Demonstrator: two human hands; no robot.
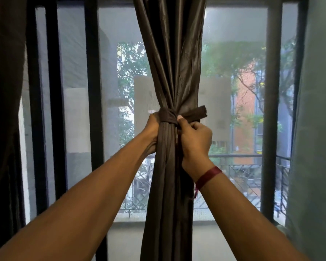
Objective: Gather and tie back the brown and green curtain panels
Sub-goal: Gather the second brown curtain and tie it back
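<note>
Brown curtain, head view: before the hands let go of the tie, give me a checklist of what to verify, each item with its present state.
1. Brown curtain gathered into one bundle: ok.
2. Tie wrapped around the bundle: ok; one end sticks out to the right.
3. Knot finished and holding without help: cannot tell; both hands are on it.
4. Left hand gripping the bundle at the tie: ok.
5. Right hand pinching at the tie: ok.
6. Green curtain at the right edge tied back: not ok; it hangs loose, no tie in view.
</note>
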